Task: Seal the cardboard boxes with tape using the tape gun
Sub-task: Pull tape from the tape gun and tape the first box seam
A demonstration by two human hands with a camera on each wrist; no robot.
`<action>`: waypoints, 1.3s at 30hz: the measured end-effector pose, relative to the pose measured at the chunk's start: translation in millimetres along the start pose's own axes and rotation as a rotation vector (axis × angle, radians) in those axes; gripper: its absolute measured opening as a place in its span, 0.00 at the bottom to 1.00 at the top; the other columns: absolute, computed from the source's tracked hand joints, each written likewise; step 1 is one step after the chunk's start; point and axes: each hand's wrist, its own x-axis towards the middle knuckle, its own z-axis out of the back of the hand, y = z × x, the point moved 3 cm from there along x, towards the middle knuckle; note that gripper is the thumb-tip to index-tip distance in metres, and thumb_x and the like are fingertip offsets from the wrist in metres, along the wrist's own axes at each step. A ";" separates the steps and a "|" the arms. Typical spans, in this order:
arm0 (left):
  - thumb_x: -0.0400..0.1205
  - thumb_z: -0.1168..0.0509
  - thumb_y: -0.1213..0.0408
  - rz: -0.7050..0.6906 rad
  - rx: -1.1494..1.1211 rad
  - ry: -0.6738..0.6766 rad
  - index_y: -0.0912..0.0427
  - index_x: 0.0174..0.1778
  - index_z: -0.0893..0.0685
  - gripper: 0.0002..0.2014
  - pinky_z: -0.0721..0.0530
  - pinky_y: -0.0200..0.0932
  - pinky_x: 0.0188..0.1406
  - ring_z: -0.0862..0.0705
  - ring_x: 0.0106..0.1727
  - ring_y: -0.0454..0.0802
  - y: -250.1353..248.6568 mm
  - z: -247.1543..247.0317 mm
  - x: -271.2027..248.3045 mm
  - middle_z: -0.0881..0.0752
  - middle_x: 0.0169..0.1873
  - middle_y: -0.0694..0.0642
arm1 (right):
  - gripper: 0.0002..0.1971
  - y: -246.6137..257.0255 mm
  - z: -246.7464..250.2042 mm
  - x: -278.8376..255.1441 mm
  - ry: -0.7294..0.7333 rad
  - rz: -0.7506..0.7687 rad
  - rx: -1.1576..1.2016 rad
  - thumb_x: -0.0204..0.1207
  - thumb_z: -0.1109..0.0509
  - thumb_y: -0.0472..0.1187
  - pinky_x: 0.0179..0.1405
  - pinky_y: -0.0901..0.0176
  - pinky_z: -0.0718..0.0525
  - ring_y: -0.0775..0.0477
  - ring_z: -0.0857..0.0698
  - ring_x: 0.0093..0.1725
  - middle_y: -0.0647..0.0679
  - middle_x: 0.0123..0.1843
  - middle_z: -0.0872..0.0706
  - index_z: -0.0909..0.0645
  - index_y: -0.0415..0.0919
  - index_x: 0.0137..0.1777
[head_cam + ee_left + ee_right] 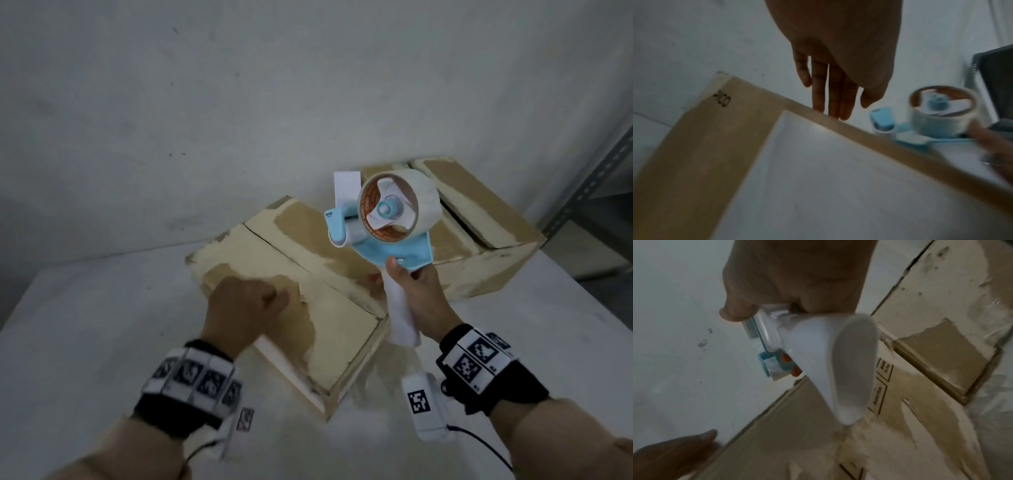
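Two worn cardboard boxes stand on a white table. The near box (335,329) has its flaps closed, with a bare seam across its top. My left hand (246,308) rests on that top near the left edge. In the left wrist view its fingers (830,91) are straight and touch the box edge (694,146). My right hand (421,294) grips the white handle of a blue tape gun (394,212), held up above the near box's right side. A loose tape end (346,188) sticks up from the gun. The far box (486,246) sits behind, to the right.
A white wall stands close behind the boxes. A grey metal shelf frame (599,178) stands at the far right beyond the table (85,325). The table's right edge runs just past the far box.
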 end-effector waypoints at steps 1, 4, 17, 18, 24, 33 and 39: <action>0.73 0.45 0.48 0.051 0.000 0.007 0.57 0.18 0.23 0.22 0.26 0.33 0.24 0.22 0.18 0.51 10.6 -2.1 9.3 0.21 0.16 0.55 | 0.41 0.6 0.5 -2.6 0.003 0.006 -0.014 0.51 0.22 0.69 0.50 0.62 0.16 0.55 0.14 0.52 0.59 0.49 0.11 0.21 0.41 0.59; 0.73 0.48 0.35 0.453 0.154 0.245 0.57 0.69 0.24 0.36 0.32 0.61 0.68 0.26 0.72 0.60 62.5 -16.6 30.1 0.23 0.70 0.61 | 0.44 3.5 1.7 -9.5 0.020 0.026 -0.043 0.52 0.23 0.69 0.48 0.66 0.17 0.57 0.14 0.50 0.61 0.48 0.11 0.23 0.38 0.61; 0.69 0.34 0.34 0.748 -0.045 0.515 0.54 0.75 0.37 0.44 0.31 0.60 0.67 0.36 0.73 0.62 70.7 -17.7 10.2 0.32 0.71 0.62 | 0.27 45.5 6.6 -39.2 0.071 0.026 -0.083 0.54 0.21 0.66 0.46 0.45 0.14 0.49 0.14 0.37 0.52 0.39 0.11 0.17 0.50 0.49; 0.68 0.34 0.33 0.739 -0.044 0.525 0.54 0.75 0.37 0.44 0.31 0.60 0.67 0.35 0.72 0.62 66.2 -16.2 5.2 0.31 0.70 0.62 | 0.25 52.9 5.8 -38.9 0.098 0.030 -0.058 0.54 0.21 0.66 0.46 0.43 0.14 0.50 0.14 0.35 0.53 0.40 0.11 0.15 0.53 0.48; 0.64 0.39 0.26 0.656 0.093 0.577 0.58 0.68 0.33 0.46 0.27 0.53 0.60 0.27 0.65 0.59 47.7 4.9 -21.9 0.27 0.64 0.59 | 0.33 87.7 -7.9 -40.9 0.299 -0.009 -0.188 0.52 0.20 0.65 0.39 0.51 0.12 0.47 0.15 0.37 0.51 0.42 0.12 0.20 0.44 0.51; 0.59 0.41 0.21 0.620 0.017 0.652 0.51 0.78 0.50 0.57 0.26 0.51 0.63 0.30 0.69 0.56 28.9 24.0 -50.6 0.33 0.70 0.57 | 0.33 133.2 -16.9 -61.8 0.475 -0.066 -0.307 0.57 0.27 0.70 0.30 0.58 0.17 0.44 0.18 0.28 0.43 0.29 0.17 0.22 0.41 0.47; 0.66 0.46 0.24 0.366 0.003 0.924 0.32 0.76 0.67 0.49 0.50 0.64 0.79 0.62 0.82 0.58 17.4 1.3 -29.2 0.69 0.80 0.47 | 0.39 129.7 -37.1 -50.4 0.454 -0.034 -0.276 0.58 0.26 0.68 0.28 0.53 0.19 0.40 0.20 0.28 0.33 0.32 0.20 0.23 0.30 0.50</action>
